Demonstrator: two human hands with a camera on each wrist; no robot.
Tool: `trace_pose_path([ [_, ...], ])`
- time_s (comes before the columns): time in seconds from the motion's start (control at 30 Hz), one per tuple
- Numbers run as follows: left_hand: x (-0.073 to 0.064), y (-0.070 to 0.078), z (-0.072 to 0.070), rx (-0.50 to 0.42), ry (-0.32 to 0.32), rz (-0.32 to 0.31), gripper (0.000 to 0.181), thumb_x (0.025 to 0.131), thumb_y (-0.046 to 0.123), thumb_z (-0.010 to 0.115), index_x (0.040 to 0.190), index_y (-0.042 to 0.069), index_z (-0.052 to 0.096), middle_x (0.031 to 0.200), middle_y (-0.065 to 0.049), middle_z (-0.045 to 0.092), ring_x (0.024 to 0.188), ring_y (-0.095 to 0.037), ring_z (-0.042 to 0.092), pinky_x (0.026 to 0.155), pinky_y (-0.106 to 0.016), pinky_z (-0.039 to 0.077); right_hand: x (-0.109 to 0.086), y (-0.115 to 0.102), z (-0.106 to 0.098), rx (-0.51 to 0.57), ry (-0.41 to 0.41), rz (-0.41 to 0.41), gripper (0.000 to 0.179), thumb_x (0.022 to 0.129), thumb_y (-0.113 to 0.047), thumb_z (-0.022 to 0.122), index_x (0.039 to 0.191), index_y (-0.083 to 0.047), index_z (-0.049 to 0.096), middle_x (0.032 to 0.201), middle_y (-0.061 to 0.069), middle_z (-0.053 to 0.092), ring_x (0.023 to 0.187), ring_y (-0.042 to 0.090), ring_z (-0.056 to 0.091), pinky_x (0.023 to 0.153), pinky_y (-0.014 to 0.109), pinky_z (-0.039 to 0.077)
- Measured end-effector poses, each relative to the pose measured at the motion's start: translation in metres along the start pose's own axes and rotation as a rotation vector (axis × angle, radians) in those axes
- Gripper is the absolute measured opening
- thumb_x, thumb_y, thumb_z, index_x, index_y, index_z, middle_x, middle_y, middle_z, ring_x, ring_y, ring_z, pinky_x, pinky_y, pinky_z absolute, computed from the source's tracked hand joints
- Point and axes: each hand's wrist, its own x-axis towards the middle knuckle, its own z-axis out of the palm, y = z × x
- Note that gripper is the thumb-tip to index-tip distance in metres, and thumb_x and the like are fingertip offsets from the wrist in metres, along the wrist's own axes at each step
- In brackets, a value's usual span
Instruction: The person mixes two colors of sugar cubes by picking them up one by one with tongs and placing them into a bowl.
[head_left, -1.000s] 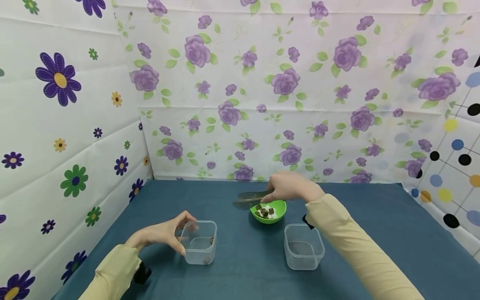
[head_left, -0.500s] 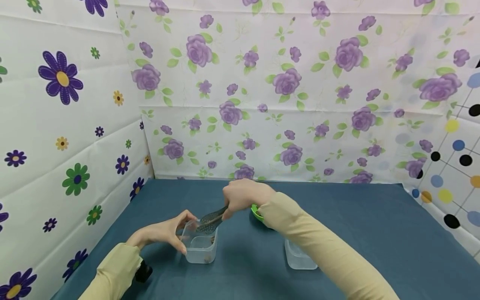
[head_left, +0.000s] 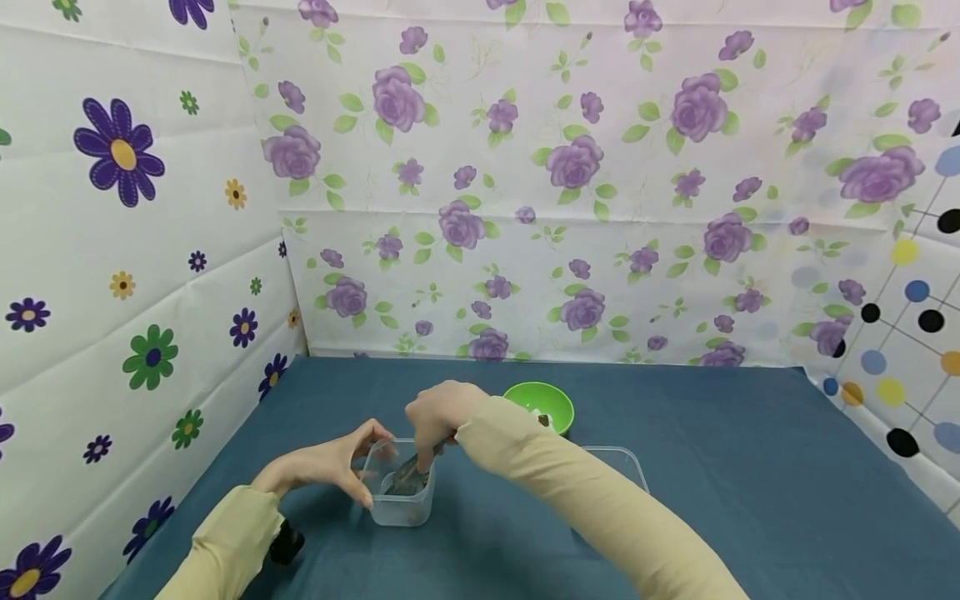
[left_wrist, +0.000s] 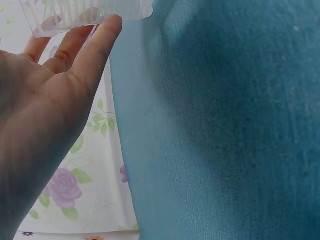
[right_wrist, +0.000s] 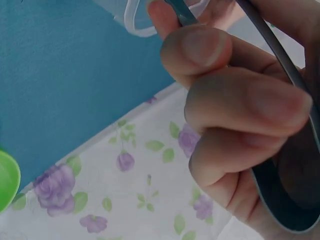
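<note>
At the left of the head view, my left hand [head_left: 330, 465] holds a clear plastic container [head_left: 402, 512] by its left side, thumb toward the near side and fingers toward the far side. The left wrist view shows the fingers against the container's ribbed wall [left_wrist: 107, 9]. My right hand [head_left: 444, 412] grips dark perforated tongs [head_left: 408, 477], tilted down with their ends inside that container. Curled fingers round the tongs' bent metal band [right_wrist: 280, 52] fill the right wrist view. What lies between the tong ends is hidden.
Behind the right forearm stands a green bowl [head_left: 538, 393] with white stuff and a brown cube showing. A second clear container [head_left: 621, 451] is mostly covered by the right sleeve. Blue cloth [head_left: 712, 442] covers the table, with patterned sheets [head_left: 487, 250] hanging around it.
My right hand has carried the tongs from over the green bowl leftward and down into the left container. The left hand has stayed at that container.
</note>
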Motion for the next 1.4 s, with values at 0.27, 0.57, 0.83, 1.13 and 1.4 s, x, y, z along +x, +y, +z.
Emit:
trace_pose_path([
  [0.27, 0.000, 0.000, 0.001, 0.002, -0.005, 0.007, 0.064, 0.076, 0.011, 0.074, 0.123, 0.005, 0.030, 0.129, -0.015, 0.029, 0.120, -0.032, 0.032, 0.092, -0.050, 0.039, 0.008, -0.010, 0.005, -0.045, -0.050, 0.035, 0.019, 0.074, -0.035, 0.075, 0.072, -0.016, 0.071, 0.059, -0.003, 0.060, 0.052, 0.012, 0.051, 0.048, 0.026, 0.044],
  [0.57, -0.001, -0.001, 0.001, -0.004, 0.004, -0.001, 0.065, 0.076, 0.011, 0.074, 0.124, 0.006, 0.031, 0.131, -0.014, 0.028, 0.122, -0.033, 0.029, 0.091, -0.050, 0.039, 0.017, -0.019, 0.007, -0.048, -0.124, 0.061, 0.016, 0.074, -0.030, 0.076, 0.072, -0.018, 0.066, 0.066, -0.002, 0.064, 0.060, 0.012, 0.056, 0.057, 0.026, 0.048],
  [0.83, 0.000, -0.002, 0.001, -0.022, -0.011, 0.013, 0.064, 0.077, 0.009, 0.073, 0.124, 0.004, 0.030, 0.130, -0.015, 0.029, 0.121, -0.031, 0.031, 0.092, -0.049, 0.039, 0.009, -0.016, 0.007, 0.021, -0.128, 0.026, 0.014, 0.077, -0.027, 0.074, 0.074, -0.016, 0.065, 0.069, 0.000, 0.064, 0.045, 0.013, 0.043, 0.044, 0.027, 0.039],
  [1.13, 0.000, -0.002, 0.001, -0.035, -0.027, 0.023, 0.066, 0.077, 0.008, 0.073, 0.125, 0.002, 0.028, 0.132, -0.022, 0.027, 0.122, -0.032, 0.029, 0.094, -0.046, 0.039, -0.003, 0.004, 0.008, 0.035, 0.004, -0.073, 0.026, 0.077, -0.030, 0.073, 0.059, -0.015, 0.064, 0.042, -0.002, 0.042, 0.034, 0.012, 0.034, 0.034, 0.025, 0.030],
  [1.4, 0.001, -0.002, 0.000, -0.026, -0.013, 0.009, 0.069, 0.076, 0.011, 0.074, 0.126, 0.001, 0.027, 0.131, -0.019, 0.025, 0.121, -0.033, 0.029, 0.092, -0.048, 0.040, -0.017, 0.035, 0.001, 0.087, 0.108, -0.204, 0.040, 0.080, -0.034, 0.070, 0.047, -0.016, 0.056, 0.040, -0.001, 0.041, 0.035, 0.014, 0.039, 0.039, 0.024, 0.038],
])
